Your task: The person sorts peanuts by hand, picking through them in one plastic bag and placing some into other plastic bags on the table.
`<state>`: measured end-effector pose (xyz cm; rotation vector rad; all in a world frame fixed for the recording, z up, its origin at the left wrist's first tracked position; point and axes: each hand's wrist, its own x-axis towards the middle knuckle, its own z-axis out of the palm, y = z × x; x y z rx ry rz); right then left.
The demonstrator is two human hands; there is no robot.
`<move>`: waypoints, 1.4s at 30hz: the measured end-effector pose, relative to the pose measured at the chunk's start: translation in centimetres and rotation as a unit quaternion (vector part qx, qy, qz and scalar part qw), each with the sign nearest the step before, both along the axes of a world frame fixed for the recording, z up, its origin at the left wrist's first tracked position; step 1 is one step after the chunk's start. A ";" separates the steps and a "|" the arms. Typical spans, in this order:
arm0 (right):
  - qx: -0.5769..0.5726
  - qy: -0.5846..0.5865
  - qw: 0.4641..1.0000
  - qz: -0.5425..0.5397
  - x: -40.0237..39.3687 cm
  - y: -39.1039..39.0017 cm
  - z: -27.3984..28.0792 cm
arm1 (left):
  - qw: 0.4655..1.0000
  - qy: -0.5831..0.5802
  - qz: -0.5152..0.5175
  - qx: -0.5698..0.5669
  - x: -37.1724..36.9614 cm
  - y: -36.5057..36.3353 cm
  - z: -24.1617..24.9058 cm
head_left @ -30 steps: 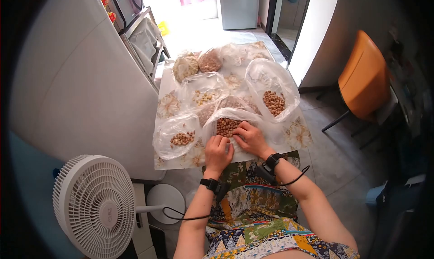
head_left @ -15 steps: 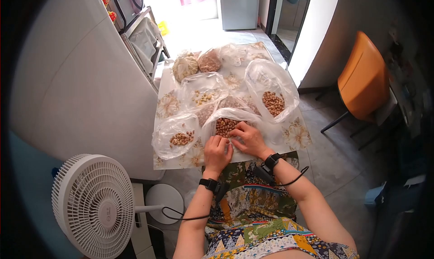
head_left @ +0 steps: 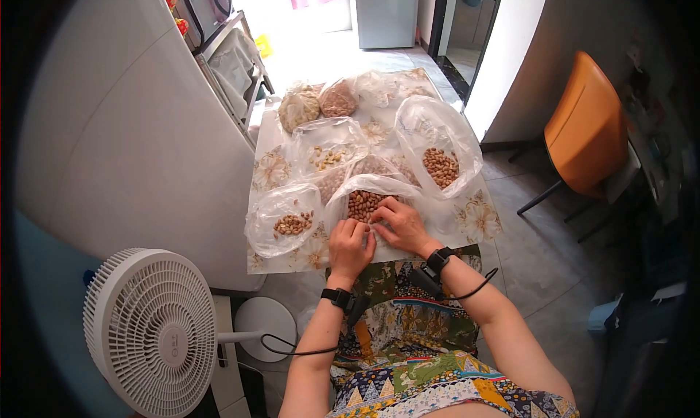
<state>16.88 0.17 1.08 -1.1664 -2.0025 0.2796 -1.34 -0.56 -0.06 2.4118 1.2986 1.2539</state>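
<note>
My left hand (head_left: 351, 247) rests at the near edge of an open clear plastic bag (head_left: 337, 208), fingers curled and pressed together. Close beside it, my right hand (head_left: 402, 226) is bent over the same bag with its fingertips pinched. Whatever the fingertips hold is too small to make out. Reddish-brown peanuts (head_left: 362, 205) fill the bag just beyond my fingers. To the left lies another bag (head_left: 264, 232) with a smaller pile of peanuts (head_left: 294, 223). On the right, a larger open bag (head_left: 417, 119) holds brown peanuts (head_left: 440, 168).
Pale kernels (head_left: 328, 158) lie in a bag mid-table. Behind stand two filled bags, one pale (head_left: 299, 107) and one pinkish (head_left: 338, 99). All are on a floral-covered table (head_left: 481, 217). A white fan (head_left: 157, 338) stands at left, an orange chair (head_left: 587, 126) at right.
</note>
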 end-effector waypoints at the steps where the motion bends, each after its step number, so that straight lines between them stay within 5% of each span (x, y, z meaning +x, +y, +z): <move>1: -0.007 0.005 1.000 0.003 0.1 0.1 -0.1 | 1.000 0.000 0.000 -0.001 0.0 0.0 0.0; 42: 0.041 -0.018 0.998 0.053 0.2 0.1 -0.3 | 1.000 -0.020 -0.021 -0.003 -0.3 0.1 -0.6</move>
